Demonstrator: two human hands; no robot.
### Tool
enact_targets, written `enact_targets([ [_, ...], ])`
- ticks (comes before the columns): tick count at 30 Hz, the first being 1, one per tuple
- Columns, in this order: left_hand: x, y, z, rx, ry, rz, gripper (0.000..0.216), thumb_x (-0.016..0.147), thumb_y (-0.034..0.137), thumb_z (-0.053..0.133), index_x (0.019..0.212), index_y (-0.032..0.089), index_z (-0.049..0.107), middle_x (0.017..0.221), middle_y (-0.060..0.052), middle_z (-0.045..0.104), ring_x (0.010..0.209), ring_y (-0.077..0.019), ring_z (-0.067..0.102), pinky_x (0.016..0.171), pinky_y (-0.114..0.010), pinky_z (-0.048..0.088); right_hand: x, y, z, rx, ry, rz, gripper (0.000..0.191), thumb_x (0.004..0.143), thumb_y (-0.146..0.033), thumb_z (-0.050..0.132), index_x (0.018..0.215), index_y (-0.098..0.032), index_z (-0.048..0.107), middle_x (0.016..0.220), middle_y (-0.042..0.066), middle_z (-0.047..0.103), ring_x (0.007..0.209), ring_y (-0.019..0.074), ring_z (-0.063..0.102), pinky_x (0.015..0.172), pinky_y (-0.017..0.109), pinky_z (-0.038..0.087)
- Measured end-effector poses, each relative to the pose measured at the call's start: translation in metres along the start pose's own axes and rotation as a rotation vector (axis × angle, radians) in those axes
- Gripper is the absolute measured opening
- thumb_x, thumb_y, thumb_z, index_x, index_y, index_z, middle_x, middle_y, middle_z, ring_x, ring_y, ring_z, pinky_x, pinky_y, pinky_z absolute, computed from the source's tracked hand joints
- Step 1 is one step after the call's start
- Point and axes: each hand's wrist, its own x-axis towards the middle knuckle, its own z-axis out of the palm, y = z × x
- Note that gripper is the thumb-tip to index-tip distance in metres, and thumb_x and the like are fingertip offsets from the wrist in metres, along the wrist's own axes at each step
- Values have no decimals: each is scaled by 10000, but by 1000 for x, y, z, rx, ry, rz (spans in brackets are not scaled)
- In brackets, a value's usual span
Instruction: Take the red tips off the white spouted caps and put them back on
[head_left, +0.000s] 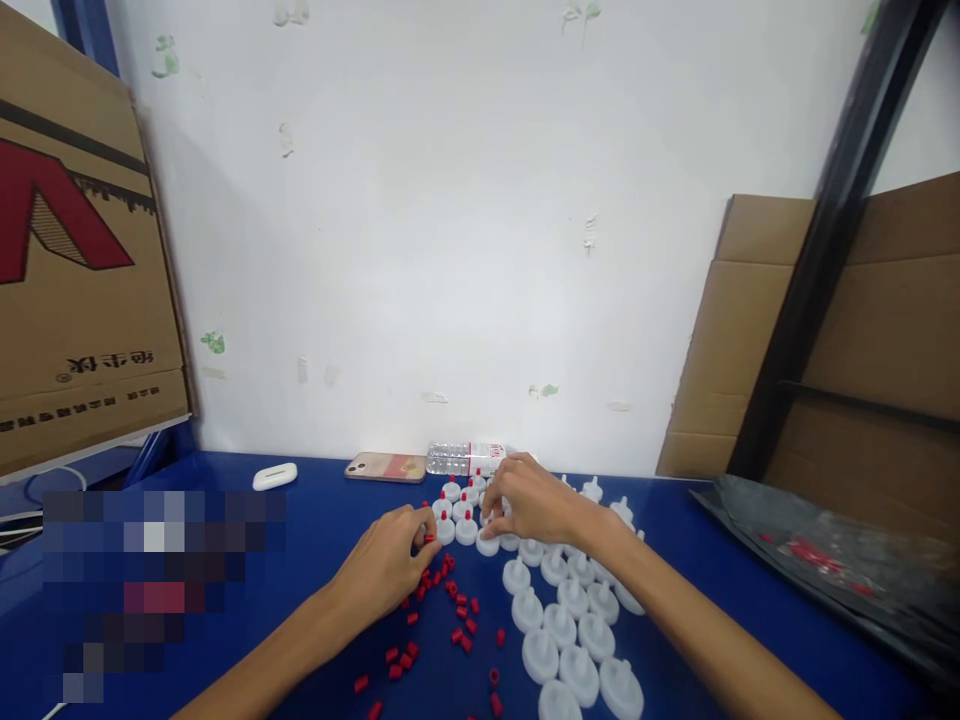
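Note:
On the blue table (pixel 315 530) lie several small red caps (pixel 457 620) scattered in front of me. Beside them stand several white round lids with nozzles (pixel 570 640), in rows running from the bottom right toward the wall. A few farther lids carry red caps (pixel 459 500). My left hand (pixel 386 565) is curled, its fingertips pinching a red cap (pixel 429 537) just left of the capped lids. My right hand (pixel 529 500) rests over the lids with fingers bent down on a white lid (pixel 489 543).
A phone (pixel 384 467) and a lying clear water bottle (pixel 466 458) rest by the white wall. A white earbud case (pixel 274 476) lies at the left. Cardboard boxes stand at left (pixel 75 260) and right (pixel 862 340). A dark plastic bag (pixel 840 565) holds red pieces.

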Motion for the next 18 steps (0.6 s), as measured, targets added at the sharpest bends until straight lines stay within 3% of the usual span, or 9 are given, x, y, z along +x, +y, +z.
enact_targets([
  [5,1,-4,4,-18,-5,6,88,876,281,570,834,233,630,820,-13,635,742,-195,578,629,-276,340,0,3,0,31,-9,-17,140,787,-355,813,760,-236,743,728,-21,735,818,188,670,939,337,375],
  [9,2,-2,2,-34,24,18,241,977,329,440,840,225,609,804,-22,636,740,-207,580,667,-305,359,-3,-4,-11,61,91,35,148,973,-335,569,984,-210,648,882,33,727,837,193,657,779,305,433],
  [12,1,5,-3,-90,99,24,293,1022,339,350,878,222,577,827,-25,637,784,-218,583,711,-325,377,-5,-13,-15,82,134,65,167,1038,-296,405,1111,-208,527,849,32,692,760,188,632,672,289,435],
  [18,-5,21,-13,-226,212,92,277,1027,429,398,895,227,536,834,1,615,789,-206,573,723,-320,397,-1,-36,-11,50,141,-29,94,955,-205,556,1044,-218,532,975,51,647,905,204,605,774,302,440],
])
